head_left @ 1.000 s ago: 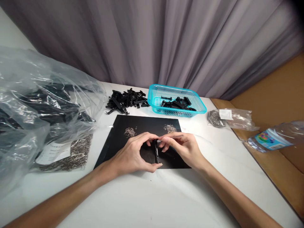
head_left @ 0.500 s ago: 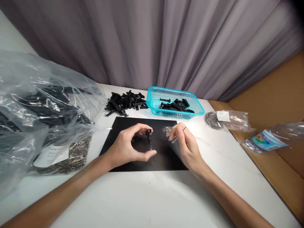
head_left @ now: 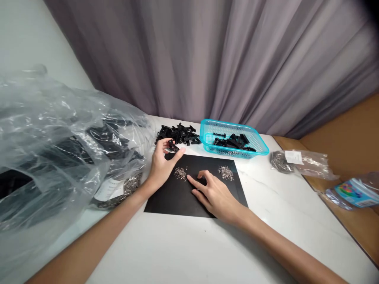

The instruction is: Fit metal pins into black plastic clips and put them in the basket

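Observation:
My left hand (head_left: 160, 165) grips a small black plastic part (head_left: 173, 146) between thumb and fingers, raised near the back left of the black mat (head_left: 174, 203). Over the mat's middle is my right hand (head_left: 219, 195), its fingers apart and nothing visible in them. Its outstretched index fingertip is at the right edge of a pile of tiny metal pins (head_left: 180, 173). A second pile of small metal pieces (head_left: 226, 172) lies on the mat beyond the right hand. Behind my left hand is a heap of black plastic parts (head_left: 179, 133) on the white table.
A blue basket (head_left: 237, 155) at the back holds several black parts. At left stand a large clear plastic bag (head_left: 74, 122) and a labelled bag of metal pieces (head_left: 115, 193). To the right lie another bag of metal pieces (head_left: 282, 161) and a plastic bottle (head_left: 352, 193) by cardboard.
My right hand has moved left from the right-hand metal pile to the other pile, and its fingers have spread. My left hand has drawn back toward the heap with the black part. The view has shifted.

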Motion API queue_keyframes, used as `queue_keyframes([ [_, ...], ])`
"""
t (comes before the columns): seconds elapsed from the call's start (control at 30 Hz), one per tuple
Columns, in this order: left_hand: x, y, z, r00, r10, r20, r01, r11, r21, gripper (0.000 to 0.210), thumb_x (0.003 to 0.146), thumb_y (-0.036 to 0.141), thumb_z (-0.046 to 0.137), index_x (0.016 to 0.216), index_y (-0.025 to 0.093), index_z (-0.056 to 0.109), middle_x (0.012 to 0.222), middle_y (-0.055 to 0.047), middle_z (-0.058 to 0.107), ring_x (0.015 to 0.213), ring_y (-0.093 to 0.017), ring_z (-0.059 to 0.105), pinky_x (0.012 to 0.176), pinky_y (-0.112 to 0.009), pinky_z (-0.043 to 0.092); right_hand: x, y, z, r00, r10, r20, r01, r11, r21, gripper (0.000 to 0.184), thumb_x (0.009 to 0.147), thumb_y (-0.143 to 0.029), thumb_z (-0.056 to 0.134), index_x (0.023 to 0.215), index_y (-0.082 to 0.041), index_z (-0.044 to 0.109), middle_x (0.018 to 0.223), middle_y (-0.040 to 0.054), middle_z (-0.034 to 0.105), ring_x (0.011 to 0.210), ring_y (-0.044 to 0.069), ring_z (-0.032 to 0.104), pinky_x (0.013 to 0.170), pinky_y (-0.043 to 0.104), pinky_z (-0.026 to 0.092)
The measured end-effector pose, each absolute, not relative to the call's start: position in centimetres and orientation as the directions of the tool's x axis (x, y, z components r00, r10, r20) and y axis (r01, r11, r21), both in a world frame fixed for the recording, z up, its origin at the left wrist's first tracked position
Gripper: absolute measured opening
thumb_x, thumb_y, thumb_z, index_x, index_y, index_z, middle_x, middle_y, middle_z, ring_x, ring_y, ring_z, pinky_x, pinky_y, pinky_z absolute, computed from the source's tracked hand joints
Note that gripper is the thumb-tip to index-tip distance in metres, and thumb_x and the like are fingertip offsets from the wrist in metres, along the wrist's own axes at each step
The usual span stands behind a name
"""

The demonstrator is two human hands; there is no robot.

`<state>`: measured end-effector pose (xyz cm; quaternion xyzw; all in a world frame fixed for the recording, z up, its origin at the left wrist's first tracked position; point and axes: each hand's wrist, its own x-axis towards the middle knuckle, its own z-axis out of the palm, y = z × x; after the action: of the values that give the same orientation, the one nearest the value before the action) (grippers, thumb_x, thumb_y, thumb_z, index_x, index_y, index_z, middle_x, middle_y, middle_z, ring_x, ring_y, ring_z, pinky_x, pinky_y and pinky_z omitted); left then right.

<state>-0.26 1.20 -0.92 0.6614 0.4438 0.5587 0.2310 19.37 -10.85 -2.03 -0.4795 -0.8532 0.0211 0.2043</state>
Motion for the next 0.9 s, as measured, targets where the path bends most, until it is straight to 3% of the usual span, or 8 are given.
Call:
queue_keyframes([
  [0.1, 0.0, 0.6, -1.1, 0.026, 0.830, 0.557, 0.357, -0.528, 0.770, 0.051, 0.081, 0.043, 0.079, 0.121, 0.022, 0.057, 0.117, -0.008, 0.071, 0.112, -0.025, 0.068, 0.094, -0.040, 0.052, 19.1, -10.7, -2.4, -0.454, 0.816, 0.357, 0.806, 0.547, -0.226, 0.040, 0.107, -0.032, 0.050, 0.143, -0.018, 0.061, 0.120, 0.0153, 0.060, 0.099, 0.026, 0.067, 0.087, 0.046, 0.061],
  [0.2, 0.1, 0.0, -0.8, 0.139, 0.807, 0.574, 0.336, -0.583, 0.739, 0.054, 0.080, 0.042, 0.082, 0.123, 0.022, 0.058, 0.120, -0.008, 0.071, 0.113, -0.025, 0.067, 0.096, -0.040, 0.053, 19.4, -10.5, -2.9, -0.351, 0.817, 0.458, 0.806, 0.512, -0.297, 0.023, 0.105, -0.026, 0.053, 0.115, -0.018, 0.072, 0.108, 0.0110, 0.066, 0.091, 0.024, 0.068, 0.080, 0.040, 0.060],
  [0.27, 0.0, -0.2, -0.7, 0.257, 0.768, 0.587, 0.304, -0.641, 0.705, 0.057, 0.078, 0.042, 0.086, 0.124, 0.022, 0.060, 0.121, -0.007, 0.072, 0.111, -0.024, 0.068, 0.097, -0.040, 0.054, 19.9, -10.5, -2.9, -0.281, 0.812, 0.511, 0.782, 0.503, -0.369, 0.018, 0.105, -0.021, 0.054, 0.103, -0.019, 0.072, 0.101, 0.0086, 0.068, 0.090, 0.022, 0.067, 0.078, 0.037, 0.057],
  [0.4, -0.3, -0.5, -0.7, 0.450, 0.642, 0.620, 0.269, -0.760, 0.591, 0.070, 0.068, 0.043, 0.094, 0.127, 0.023, 0.062, 0.120, -0.007, 0.072, 0.098, -0.023, 0.072, 0.092, -0.039, 0.059, 21.4, -10.6, -2.0, -0.193, 0.847, 0.495, 0.679, 0.479, -0.556, 0.012, 0.104, -0.020, 0.057, 0.102, -0.021, 0.069, 0.095, 0.0052, 0.070, 0.082, 0.018, 0.065, 0.072, 0.031, 0.053],
  [0.5, -0.3, -0.7, -0.8, 0.538, 0.551, 0.638, 0.253, -0.827, 0.501, 0.073, 0.069, 0.039, 0.094, 0.132, 0.023, 0.059, 0.120, -0.008, 0.070, 0.092, -0.022, 0.072, 0.089, -0.038, 0.062, 22.2, -11.1, -1.4, -0.182, 0.864, 0.470, 0.619, 0.472, -0.627, 0.016, 0.104, -0.020, 0.056, 0.105, -0.021, 0.071, 0.095, 0.0057, 0.069, 0.081, 0.018, 0.065, 0.070, 0.030, 0.052],
  [0.67, 0.1, -1.5, -0.5, 0.602, 0.455, 0.656, 0.212, -0.884, 0.418, 0.067, 0.077, 0.020, 0.085, 0.137, 0.022, 0.055, 0.130, -0.010, 0.065, 0.105, -0.023, 0.071, 0.097, -0.039, 0.062, 22.4, -11.8, -1.3, -0.223, 0.858, 0.464, 0.533, 0.505, -0.679, 0.026, 0.105, -0.017, 0.050, 0.117, -0.021, 0.073, 0.101, 0.0082, 0.069, 0.090, 0.019, 0.067, 0.075, 0.030, 0.055],
  [0.9, 0.5, -2.5, -0.1, 0.643, 0.416, 0.643, 0.188, -0.900, 0.394, 0.076, 0.077, 0.015, 0.075, 0.147, 0.023, 0.047, 0.139, -0.012, 0.061, 0.116, -0.027, 0.068, 0.102, -0.042, 0.062, 22.4, -12.1, -1.7, -0.089, 0.912, 0.400, 0.532, 0.383, -0.755, 0.009, 0.098, -0.022, 0.067, 0.104, -0.022, 0.074, 0.091, 0.0024, 0.076, 0.071, 0.015, 0.068, 0.063, 0.026, 0.054],
])
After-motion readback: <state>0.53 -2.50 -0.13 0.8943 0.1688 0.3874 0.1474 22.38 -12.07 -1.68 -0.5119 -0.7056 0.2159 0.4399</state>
